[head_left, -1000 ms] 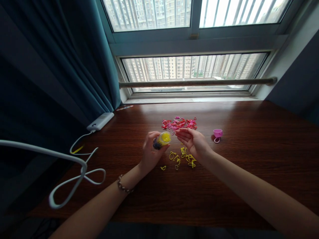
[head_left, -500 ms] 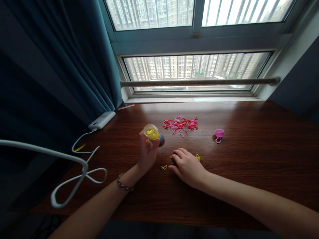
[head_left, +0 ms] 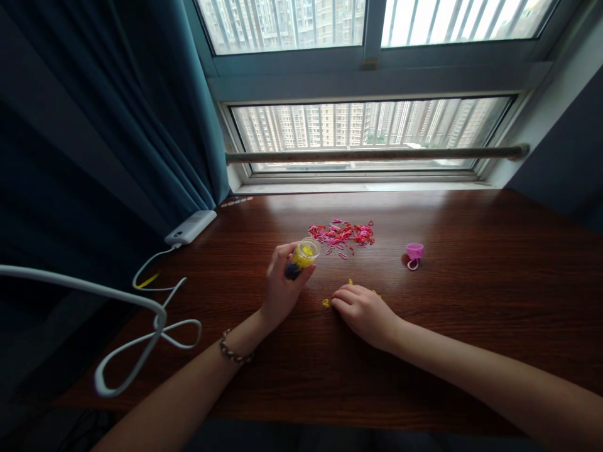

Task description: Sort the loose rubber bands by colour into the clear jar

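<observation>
Jar [head_left: 301, 257] tilts, clamped in left grip [head_left: 281, 286] (right grip [head_left: 365, 314], beside yellow bands [head_left: 326, 302]: closure unclear).

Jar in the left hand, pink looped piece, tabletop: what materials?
Jar: clear plastic or glass, glossy; its rim is see-through.
Pink looped piece: probably plastic, smooth; even colour, cup-like form.
Tabletop: wood or wood-look laminate, satin to glossy; brown grain, pale reflections.

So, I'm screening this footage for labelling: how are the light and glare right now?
Head view: the upper-right window pane is nearly washed out; head view: pale glare streaks the table near the sill, and the curtain's left side sinks into darkness; head view: the jar's yellow and dark contents remain distinguishable.
</observation>
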Motion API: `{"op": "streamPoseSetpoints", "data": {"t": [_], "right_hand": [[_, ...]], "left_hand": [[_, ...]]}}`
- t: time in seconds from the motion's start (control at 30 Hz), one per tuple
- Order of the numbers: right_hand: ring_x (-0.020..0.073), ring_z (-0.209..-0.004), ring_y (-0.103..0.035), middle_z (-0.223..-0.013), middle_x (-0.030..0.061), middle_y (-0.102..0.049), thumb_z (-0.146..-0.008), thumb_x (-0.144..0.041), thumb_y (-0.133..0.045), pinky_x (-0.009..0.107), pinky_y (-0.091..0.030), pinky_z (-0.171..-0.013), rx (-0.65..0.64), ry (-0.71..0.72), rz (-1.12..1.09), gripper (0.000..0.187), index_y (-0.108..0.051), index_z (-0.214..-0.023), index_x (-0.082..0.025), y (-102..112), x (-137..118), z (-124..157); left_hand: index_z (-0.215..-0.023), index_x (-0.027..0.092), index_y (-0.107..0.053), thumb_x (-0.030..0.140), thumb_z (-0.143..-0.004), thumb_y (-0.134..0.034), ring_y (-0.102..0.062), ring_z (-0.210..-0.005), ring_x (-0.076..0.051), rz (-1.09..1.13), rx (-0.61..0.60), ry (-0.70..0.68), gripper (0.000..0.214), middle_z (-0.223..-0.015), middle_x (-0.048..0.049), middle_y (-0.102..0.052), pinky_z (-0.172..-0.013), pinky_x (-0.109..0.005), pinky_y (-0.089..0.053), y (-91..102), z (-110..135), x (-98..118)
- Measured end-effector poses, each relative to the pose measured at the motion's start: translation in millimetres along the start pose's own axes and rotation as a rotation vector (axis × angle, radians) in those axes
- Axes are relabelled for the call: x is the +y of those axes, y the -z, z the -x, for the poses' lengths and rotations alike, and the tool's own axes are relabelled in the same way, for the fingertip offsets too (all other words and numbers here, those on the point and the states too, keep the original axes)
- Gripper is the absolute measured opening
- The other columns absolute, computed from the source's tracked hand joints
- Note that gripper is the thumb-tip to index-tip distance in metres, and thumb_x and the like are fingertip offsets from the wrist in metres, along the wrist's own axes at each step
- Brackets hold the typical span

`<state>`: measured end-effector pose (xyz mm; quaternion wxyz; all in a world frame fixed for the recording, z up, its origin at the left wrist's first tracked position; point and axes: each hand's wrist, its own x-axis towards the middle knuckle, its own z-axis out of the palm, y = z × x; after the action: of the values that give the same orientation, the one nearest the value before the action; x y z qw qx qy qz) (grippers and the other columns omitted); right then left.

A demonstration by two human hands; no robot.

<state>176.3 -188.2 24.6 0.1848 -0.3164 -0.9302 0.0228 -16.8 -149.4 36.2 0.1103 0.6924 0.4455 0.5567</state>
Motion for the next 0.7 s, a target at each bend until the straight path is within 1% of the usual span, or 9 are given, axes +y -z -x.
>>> {"op": "streamPoseSetpoints", "data": {"t": [0.13,0.23,0.3,0.37,0.43,0.5,0.57,0.63,0.7], "right_hand": [[0.0209,-0.089,-0.054,-0.089,0.0091,-0.061,-0.088,-0.011,-0.038,0.036,-0.045,-0.082,0.022,-0.073,-0.111,0.022,-0.06,-0.088,-0.016,16.8,20.8,24.0],[0.0209,-0.096,-0.053,-0.098,0.0093,-0.061,-0.087,-0.013,-0.039,0.036,-0.046,-0.084,0.088,-0.104,-0.239,0.023,-0.059,-0.098,-0.017,25.1,29.4,26.5],[0.0211,-0.108,-0.049,-0.112,0.0089,-0.057,-0.088,-0.016,-0.04,0.038,-0.043,-0.09,0.09,-0.061,-0.29,0.027,-0.055,-0.11,-0.019,25.9,29.5,19.2],[0.022,-0.119,-0.039,-0.125,0.0081,-0.049,-0.088,-0.022,-0.045,0.041,-0.036,-0.098,0.021,0.038,-0.291,0.034,-0.048,-0.122,-0.02,22.3,26.0,8.1],[0.0233,-0.124,-0.034,-0.131,0.0089,-0.044,-0.086,-0.028,-0.05,0.042,-0.032,-0.102,-0.061,0.108,-0.259,0.043,-0.043,-0.127,-0.019,15.4,21.4,-1.8],[0.0246,-0.122,-0.037,-0.13,0.0111,-0.045,-0.084,-0.03,-0.052,0.042,-0.032,-0.102,-0.091,0.124,-0.225,0.045,-0.044,-0.127,-0.016,8.3,18.5,-5.6],[0.025,-0.119,-0.042,-0.126,0.0131,-0.049,-0.086,-0.024,-0.049,0.041,-0.035,-0.101,-0.063,0.117,-0.208,0.039,-0.048,-0.124,-0.014,4.5,18.5,-1.0],[0.0249,-0.116,-0.045,-0.121,0.0142,-0.052,-0.088,-0.015,-0.043,0.041,-0.037,-0.099,-0.024,0.105,-0.213,0.033,-0.052,-0.12,-0.012,6.4,21.2,11.1],[0.0245,-0.114,-0.048,-0.117,0.0134,-0.056,-0.088,-0.011,-0.038,0.042,-0.038,-0.099,-0.005,0.08,-0.247,0.033,-0.055,-0.116,-0.013,13.7,24.9,26.9]], "left_hand": [[-0.105,0.022,-0.054,0.027,-0.07,-0.066,-0.052,-0.091,-0.019,-0.096,-0.063,-0.079,0.038,-0.099,-0.0045,-0.055,-0.082,-0.033,-0.043,1.1,-1.2,6.5],[-0.106,0.023,-0.054,0.027,-0.069,-0.067,-0.052,-0.092,-0.019,-0.124,-0.09,-0.131,0.04,-0.099,-0.0048,-0.056,-0.082,-0.034,-0.043,0.1,0.9,6.2],[-0.107,0.023,-0.054,0.028,-0.068,-0.067,-0.052,-0.092,-0.019,-0.141,-0.105,-0.159,0.041,-0.099,-0.005,-0.056,-0.082,-0.034,-0.043,-0.5,2.1,5.0],[-0.108,0.022,-0.054,0.027,-0.068,-0.068,-0.052,-0.092,-0.019,-0.156,-0.111,-0.183,0.042,-0.099,-0.0051,-0.056,-0.082,-0.034,-0.044,-0.6,2.3,3.9],[-0.108,0.023,-0.053,0.027,-0.069,-0.067,-0.052,-0.091,-0.019,-0.164,-0.102,-0.197,0.042,-0.099,-0.0048,-0.056,-0.082,-0.034,-0.044,-0.1,1.6,3.0],[-0.108,0.023,-0.053,0.027,-0.069,-0.067,-0.052,-0.091,-0.019,-0.172,-0.087,-0.197,0.042,-0.099,-0.0045,-0.056,-0.082,-0.034,-0.044,0.5,0.6,2.5],[-0.109,0.023,-0.053,0.027,-0.069,-0.067,-0.052,-0.091,-0.019,-0.178,-0.076,-0.185,0.042,-0.099,-0.0045,-0.056,-0.082,-0.034,-0.044,1.1,-0.1,2.5],[-0.109,0.023,-0.053,0.027,-0.069,-0.066,-0.052,-0.091,-0.019,-0.178,-0.078,-0.178,0.042,-0.099,-0.0047,-0.056,-0.082,-0.034,-0.044,1.3,-0.1,2.9],[-0.109,0.023,-0.053,0.027,-0.069,-0.067,-0.052,-0.091,-0.019,-0.17,-0.089,-0.18,0.043,-0.099,-0.0048,-0.056,-0.082,-0.034,-0.044,1.1,0.7,3.3]]}}
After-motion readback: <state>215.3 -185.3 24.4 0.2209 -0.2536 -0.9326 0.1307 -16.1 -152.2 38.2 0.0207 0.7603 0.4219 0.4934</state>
